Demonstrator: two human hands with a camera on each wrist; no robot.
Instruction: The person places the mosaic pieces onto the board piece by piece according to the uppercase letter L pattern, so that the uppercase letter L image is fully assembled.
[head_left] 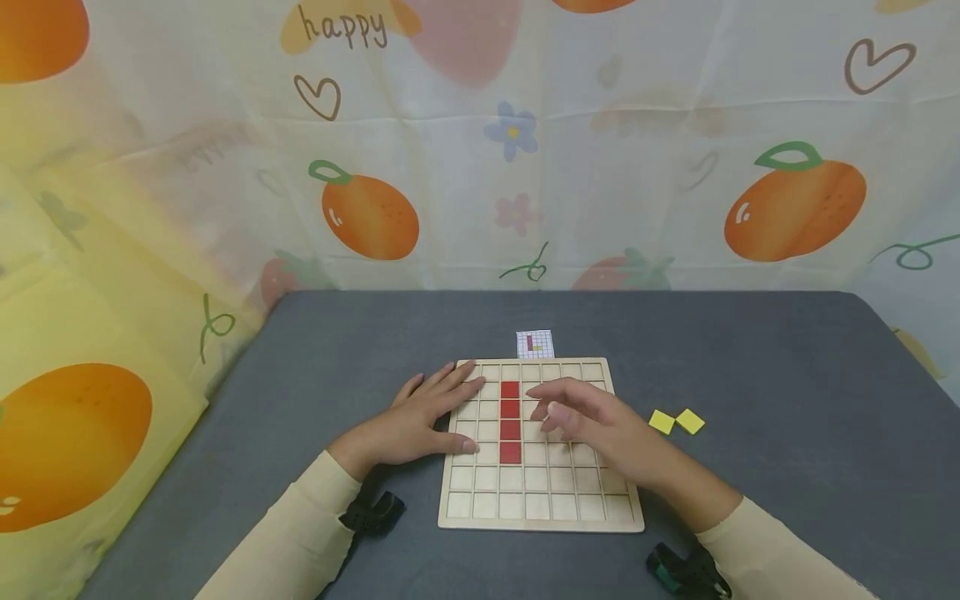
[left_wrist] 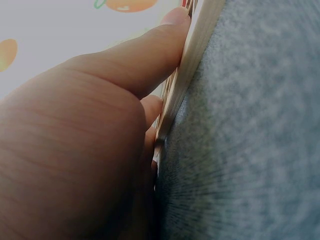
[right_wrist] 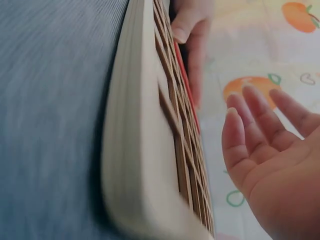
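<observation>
A wooden grid board (head_left: 573,527) lies on the table with a column of several red square tiles (head_left: 510,431) set in its cells. My left hand (head_left: 420,417) rests on the board's left side, fingers spread and thumb on the near-left cells; in the left wrist view the thumb (left_wrist: 150,55) touches the board's edge. Over the right half of the board hovers my right hand (head_left: 600,425), its fingers loosely bent. The right wrist view shows nothing between the fingers of that hand (right_wrist: 280,165). Two yellow square tiles (head_left: 662,422) lie right of the board, nearly touching each other.
Beyond the board's far edge is a small printed card (head_left: 535,344) showing a grid with a red column and a yellow patch. The grey table (head_left: 787,375) ends at a fruit-patterned cloth (head_left: 600,192) hanging behind and on the left. Black wrist cameras (head_left: 375,512) sit under both wrists.
</observation>
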